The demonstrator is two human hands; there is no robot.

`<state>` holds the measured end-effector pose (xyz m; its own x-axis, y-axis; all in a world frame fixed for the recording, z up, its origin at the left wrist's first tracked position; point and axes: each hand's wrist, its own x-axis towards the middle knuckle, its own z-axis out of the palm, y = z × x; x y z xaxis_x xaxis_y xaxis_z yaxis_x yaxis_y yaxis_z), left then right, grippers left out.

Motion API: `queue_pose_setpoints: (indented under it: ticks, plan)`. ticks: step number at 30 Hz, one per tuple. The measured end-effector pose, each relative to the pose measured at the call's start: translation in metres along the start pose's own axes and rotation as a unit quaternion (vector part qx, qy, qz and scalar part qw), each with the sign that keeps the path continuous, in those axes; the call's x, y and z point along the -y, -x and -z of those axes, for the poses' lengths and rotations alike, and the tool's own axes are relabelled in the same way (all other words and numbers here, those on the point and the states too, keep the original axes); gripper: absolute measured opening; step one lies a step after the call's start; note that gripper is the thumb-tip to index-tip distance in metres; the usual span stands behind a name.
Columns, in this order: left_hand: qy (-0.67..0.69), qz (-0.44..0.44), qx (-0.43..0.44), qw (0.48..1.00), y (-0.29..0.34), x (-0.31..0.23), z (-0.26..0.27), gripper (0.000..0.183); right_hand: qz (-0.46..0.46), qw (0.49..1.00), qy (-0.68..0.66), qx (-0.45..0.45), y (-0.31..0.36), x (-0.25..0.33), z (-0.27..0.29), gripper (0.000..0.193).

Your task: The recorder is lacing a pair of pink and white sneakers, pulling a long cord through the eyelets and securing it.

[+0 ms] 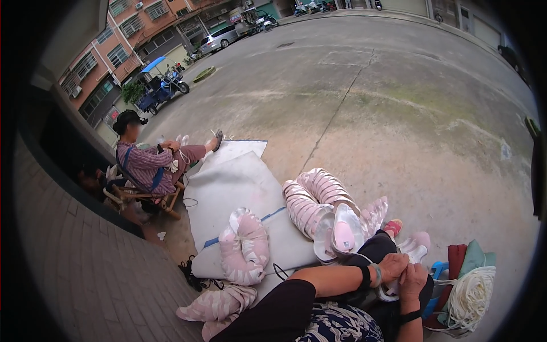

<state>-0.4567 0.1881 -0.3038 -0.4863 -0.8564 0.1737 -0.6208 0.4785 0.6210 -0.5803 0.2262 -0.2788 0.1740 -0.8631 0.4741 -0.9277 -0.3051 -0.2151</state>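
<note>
fingers (pixel 407 275) of two hands (pixel 391 268) (pixel 415 280) bent, close together (hold: cannot tell), one cord bundle (pixel 472 297), one seated person (pixel 147 165)

Lower right of the frame: hands (pixel 394 268) side by side over the lap, cord bundle (pixel 472 297) to their right. Up and left, near centre, stack of shoe pieces (pixel 305 208); farther left, second stack (pixel 244 248) on the mat (pixel 231 179). Left of the mat, person (pixel 143 162) on a chair (pixel 172 212); tricycle (pixel 162 90), upper left.
</note>
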Motion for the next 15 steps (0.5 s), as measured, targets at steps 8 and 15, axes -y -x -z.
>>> queue_pose_setpoints:
  ticks: [8, 15]
  plan:
    - [0.016, 0.023, -0.013, 1.0, 0.002, -0.002, 0.01, 0.017, -0.038, 0.999, -0.013, -0.011, -0.001, -0.001, -0.026, 0.008]
    - [0.005, -0.012, -0.043, 0.999, 0.001, 0.004, 0.006, 0.016, -0.067, 0.998, 0.002, 0.007, -0.005, 0.004, -0.028, 0.01]
